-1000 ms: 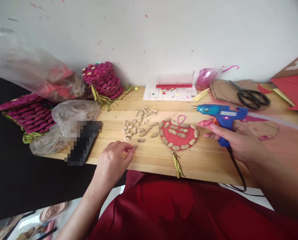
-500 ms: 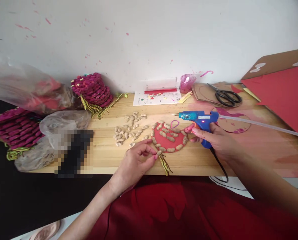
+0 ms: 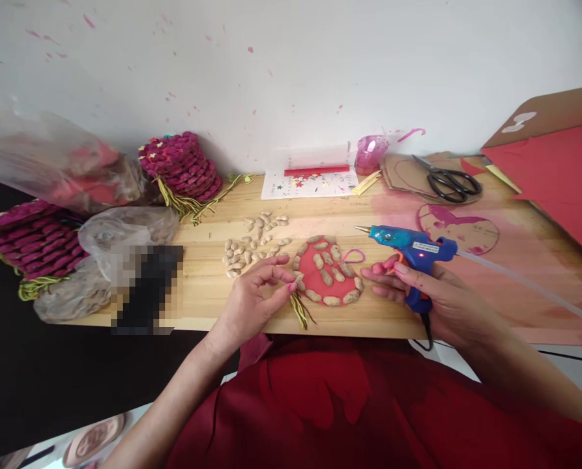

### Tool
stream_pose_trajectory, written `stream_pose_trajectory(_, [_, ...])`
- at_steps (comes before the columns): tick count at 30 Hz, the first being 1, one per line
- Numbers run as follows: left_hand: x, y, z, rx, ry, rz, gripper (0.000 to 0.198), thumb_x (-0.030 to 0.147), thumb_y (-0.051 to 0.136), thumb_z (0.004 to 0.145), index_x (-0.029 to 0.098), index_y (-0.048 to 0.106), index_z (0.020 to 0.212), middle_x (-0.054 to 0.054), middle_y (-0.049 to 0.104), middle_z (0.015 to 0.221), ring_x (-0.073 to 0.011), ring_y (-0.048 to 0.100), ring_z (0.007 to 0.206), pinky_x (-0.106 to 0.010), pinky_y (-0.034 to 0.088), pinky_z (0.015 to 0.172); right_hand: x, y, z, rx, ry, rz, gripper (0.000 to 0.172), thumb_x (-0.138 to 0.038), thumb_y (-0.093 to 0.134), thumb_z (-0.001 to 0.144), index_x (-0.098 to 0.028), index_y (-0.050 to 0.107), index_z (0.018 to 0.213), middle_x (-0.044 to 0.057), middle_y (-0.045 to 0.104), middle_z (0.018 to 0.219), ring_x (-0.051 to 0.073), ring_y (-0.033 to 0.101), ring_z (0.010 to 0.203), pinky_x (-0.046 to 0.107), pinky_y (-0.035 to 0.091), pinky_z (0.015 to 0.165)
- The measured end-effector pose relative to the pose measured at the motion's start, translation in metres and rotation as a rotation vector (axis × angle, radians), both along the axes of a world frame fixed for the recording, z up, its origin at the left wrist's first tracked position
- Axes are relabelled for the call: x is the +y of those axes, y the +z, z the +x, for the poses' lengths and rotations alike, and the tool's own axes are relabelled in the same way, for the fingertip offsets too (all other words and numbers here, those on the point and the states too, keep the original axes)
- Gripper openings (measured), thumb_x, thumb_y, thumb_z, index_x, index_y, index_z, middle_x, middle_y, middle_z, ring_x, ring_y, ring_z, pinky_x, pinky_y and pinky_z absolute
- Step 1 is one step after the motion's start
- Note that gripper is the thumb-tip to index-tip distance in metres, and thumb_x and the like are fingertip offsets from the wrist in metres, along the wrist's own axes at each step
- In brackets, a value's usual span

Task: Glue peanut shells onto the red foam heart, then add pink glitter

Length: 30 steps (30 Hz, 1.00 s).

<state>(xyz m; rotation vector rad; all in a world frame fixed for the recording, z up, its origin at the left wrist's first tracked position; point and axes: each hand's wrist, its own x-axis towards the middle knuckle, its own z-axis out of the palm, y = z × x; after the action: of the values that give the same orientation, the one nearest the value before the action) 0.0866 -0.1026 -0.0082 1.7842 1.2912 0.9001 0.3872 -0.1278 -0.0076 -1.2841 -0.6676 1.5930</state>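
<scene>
A red heart-shaped card [image 3: 315, 270] lies near the front edge of the wooden table [image 3: 212, 299], covered with glued peanut shells, with a pink loop at one end and a yellow tassel [image 3: 300, 309] at the other. My left hand [image 3: 254, 299] pinches the card's lower left tip beside the tassel. My right hand [image 3: 430, 296] grips a blue hot glue gun [image 3: 410, 244], its nozzle pointing left just right of the card, a clear glue stick trailing out behind it. Loose peanuts [image 3: 251, 244] lie in a pile left of the card.
Stacks of magenta woven pieces [image 3: 183, 166] and plastic bags [image 3: 124, 231] crowd the left. A sticker sheet [image 3: 310, 182], pink cup [image 3: 369, 153], black scissors [image 3: 451, 182] on cardboard and red paper [image 3: 559, 176] sit along the back and right. The gun's cord drops over the front edge.
My left hand left the loose peanuts and went right to the heart's tip. The heart has turned, its loop now pointing right. The glue gun has come lower and slightly right.
</scene>
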Motion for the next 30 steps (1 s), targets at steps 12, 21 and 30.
stream_pose_trajectory(12, [0.001, 0.011, 0.038, 0.411, -0.293, 0.315, 0.004, 0.018, 0.070, 0.090, 0.021, 0.068, 0.087, -0.002, 0.069, 0.086, -0.0189, 0.060, 0.080, -0.034, 0.046, 0.078, -0.006, -0.006, -0.009, -0.089, -0.039, 0.071, 0.018, -0.039, 0.083, 0.080, -0.024, 0.076, 0.087, 0.002, 0.080, 0.093, 0.022, 0.076, 0.096, 0.029, 0.062, 0.083])
stream_pose_trajectory(21, [0.006, 0.014, 0.066, 0.520, -0.333, 0.317, 0.009, 0.021, 0.066, 0.092, 0.019, 0.069, 0.084, -0.005, 0.067, 0.084, -0.0204, 0.061, 0.078, -0.034, 0.047, 0.075, -0.008, -0.005, -0.004, -0.118, 0.019, 0.049, 0.019, -0.044, 0.081, 0.082, -0.026, 0.077, 0.091, 0.003, 0.081, 0.099, 0.023, 0.075, 0.096, 0.035, 0.059, 0.091])
stream_pose_trajectory(30, [0.006, 0.012, 0.070, 0.546, -0.316, 0.307, 0.009, 0.021, 0.065, 0.094, 0.018, 0.072, 0.090, -0.006, 0.069, 0.087, -0.0213, 0.062, 0.082, -0.035, 0.049, 0.078, -0.008, 0.000, -0.005, -0.113, 0.012, 0.007, 0.025, -0.047, 0.085, 0.075, -0.026, 0.078, 0.087, 0.003, 0.081, 0.096, 0.024, 0.075, 0.092, 0.038, 0.059, 0.090])
